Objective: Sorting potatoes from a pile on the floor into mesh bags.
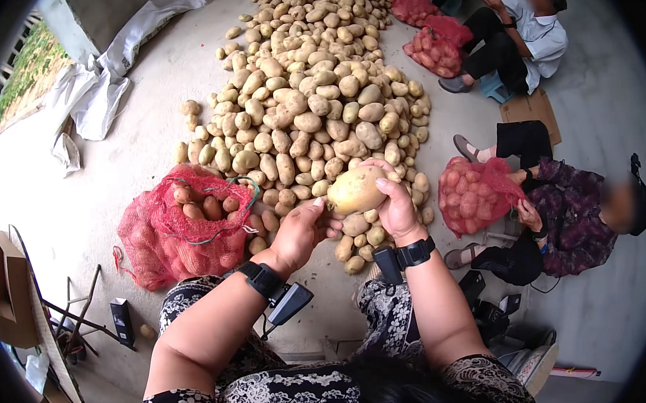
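Observation:
A large pale yellow potato [356, 189] is held up in my right hand [399, 202], the thumb on its near right side and the fingers behind it. My left hand [302, 228] is at the potato's left end, its thumb tip close to or touching the skin; its fingers are partly curled and I cannot tell whether they press on it. Beneath and beyond my hands lies a long heap of potatoes [305, 101] on the concrete floor. Left of my left hand stands a red mesh sack [185, 233], its mouth open, filled with potatoes.
At the right a seated person [571, 212] holds a filled red mesh sack [466, 197]. Farther back another person [536, 35] sits by more red sacks [438, 47]. White woven sheeting [96, 94] lies upper left. A folding stand [78, 314] and cardboard box [9, 291] are lower left.

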Demonstrator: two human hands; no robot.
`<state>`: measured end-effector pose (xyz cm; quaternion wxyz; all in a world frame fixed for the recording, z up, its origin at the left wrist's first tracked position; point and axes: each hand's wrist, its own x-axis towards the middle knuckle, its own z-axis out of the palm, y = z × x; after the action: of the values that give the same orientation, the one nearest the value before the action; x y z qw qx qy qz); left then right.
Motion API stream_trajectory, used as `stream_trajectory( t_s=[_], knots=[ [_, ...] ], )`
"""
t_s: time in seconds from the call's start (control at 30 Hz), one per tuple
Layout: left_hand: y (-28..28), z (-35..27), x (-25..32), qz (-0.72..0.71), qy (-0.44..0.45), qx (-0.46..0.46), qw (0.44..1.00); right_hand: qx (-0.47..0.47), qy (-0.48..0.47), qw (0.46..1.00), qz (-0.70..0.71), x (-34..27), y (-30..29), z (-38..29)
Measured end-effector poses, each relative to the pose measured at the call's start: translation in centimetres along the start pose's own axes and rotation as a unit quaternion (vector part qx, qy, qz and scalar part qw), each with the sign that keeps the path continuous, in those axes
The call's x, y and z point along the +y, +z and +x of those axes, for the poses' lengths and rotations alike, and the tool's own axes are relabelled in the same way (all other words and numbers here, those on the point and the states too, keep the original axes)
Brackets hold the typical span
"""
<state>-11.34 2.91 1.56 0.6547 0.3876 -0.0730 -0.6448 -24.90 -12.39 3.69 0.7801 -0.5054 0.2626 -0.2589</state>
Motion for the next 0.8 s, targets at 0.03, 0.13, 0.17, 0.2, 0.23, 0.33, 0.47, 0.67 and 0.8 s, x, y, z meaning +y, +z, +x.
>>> stream_trajectory(
  t_s=[0.03,0.13,0.17,0.2,0.23,0.33,0.47,0.67,0.8],
  knots=[
    [0.0,0.0,0.1,0.013,-0.009,-0.015,1.000,-0.008,-0.004,1.000,-0.005,0.0,-0.2,0.1],
    [-1.0,0.7,-0.7,0.006,-0.004,-0.050,0.999,-0.031,-0.011,0.999,-0.030,-0.5,0.3,0.4],
    [-1.4,0.8,-1.0,0.005,-0.005,-0.047,0.999,-0.045,-0.014,0.998,-0.042,-0.5,0.5,0.5],
    [-1.4,0.9,-1.1,-0.013,-0.002,-0.049,0.999,-0.055,-0.030,0.996,-0.065,-0.5,0.7,0.6],
    [-1.4,1.1,-1.2,-0.031,0.000,-0.052,0.998,-0.055,-0.027,0.996,-0.064,-0.7,0.9,0.5],
    [-1.6,1.1,-1.4,-0.030,-0.012,-0.057,0.998,-0.097,-0.059,0.988,-0.108,-0.5,1.7,0.4],
    [-1.4,1.2,-3.9,-0.075,-0.014,-0.020,0.997,-0.082,-0.048,0.988,-0.120,0.2,3.4,-0.1],
    [-0.7,1.1,-5.0,-0.097,0.025,0.041,0.994,-0.021,-0.161,0.953,-0.257,2.0,5.2,-1.3],
    [-1.2,1.2,-5.5,-0.023,0.030,0.098,0.994,-0.009,-0.228,0.935,-0.271,3.1,5.6,-1.3]
  ],
)
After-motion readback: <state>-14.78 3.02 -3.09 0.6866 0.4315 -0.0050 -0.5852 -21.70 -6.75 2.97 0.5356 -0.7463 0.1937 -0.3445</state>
